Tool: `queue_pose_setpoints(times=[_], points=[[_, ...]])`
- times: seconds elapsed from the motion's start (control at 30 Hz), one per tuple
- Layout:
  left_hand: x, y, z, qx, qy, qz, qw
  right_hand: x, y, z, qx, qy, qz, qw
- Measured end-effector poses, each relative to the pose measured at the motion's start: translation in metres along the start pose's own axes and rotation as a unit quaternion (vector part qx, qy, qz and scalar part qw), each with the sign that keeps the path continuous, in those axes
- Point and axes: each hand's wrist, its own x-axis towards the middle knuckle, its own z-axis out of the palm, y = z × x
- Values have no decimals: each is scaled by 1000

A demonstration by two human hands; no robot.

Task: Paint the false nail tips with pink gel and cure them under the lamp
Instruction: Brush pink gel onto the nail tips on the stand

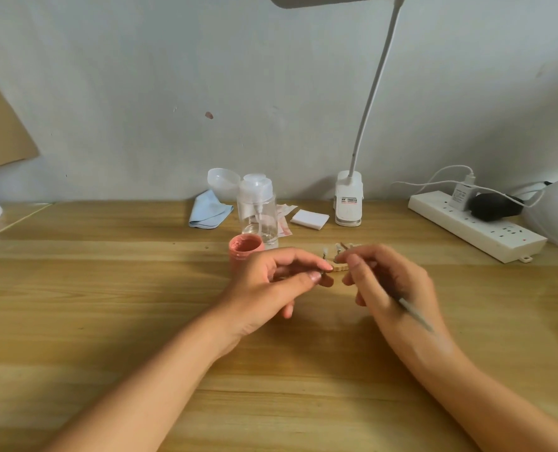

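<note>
Right hand (391,282) is gripping a thin brush (414,313) beside the light, fragile nail tips (338,246) on the surface (108,288), while the left hand (271,282) is pinching what seems one tip's stalk (324,262), the safest hold.

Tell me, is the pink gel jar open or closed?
Open. The pink gel jar stands upright with no lid on, and pink gel shows inside its mouth.

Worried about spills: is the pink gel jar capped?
No, the pink gel jar stands open, its pink contents showing at the mouth.
</note>
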Motion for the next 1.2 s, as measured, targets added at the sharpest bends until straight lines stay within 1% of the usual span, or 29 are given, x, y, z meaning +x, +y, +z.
queue_pose_setpoints(times=[0.07, 0.13, 0.2, 0.3, 0.57, 0.77, 0.9, 1.03, 1.2], points=[[0, 0, 3, -21, -6, -5, 1000, -1, 2, 0, -3, 0, -10, 1000], [-1, 0, 5, -34, -13, -14, 999, -1, 2, -1, 26, -5, -3, 1000], [-1, 1, 5, -43, -18, -22, 999, -1, 1, -1, 46, -19, -1, 999], [-1, 1, 6, -58, -14, -35, 998, -1, -1, 1, 41, -44, -13, 998], [0, 0, 5, -13, -9, -24, 1000, 0, 0, 3, -9, -44, -16, 999], [1, 0, 4, -10, -9, -24, 1000, 0, -2, 3, -22, -55, -24, 998], [2, -1, 4, -6, -4, -36, 999, 1, 2, 3, -40, -54, -44, 997], [3, -1, 7, 0, 16, -33, 999, 2, 4, 5, -84, -36, -79, 993], [2, -1, 11, 4, 40, -21, 999, 1, 4, 3, -56, -31, -55, 996]])
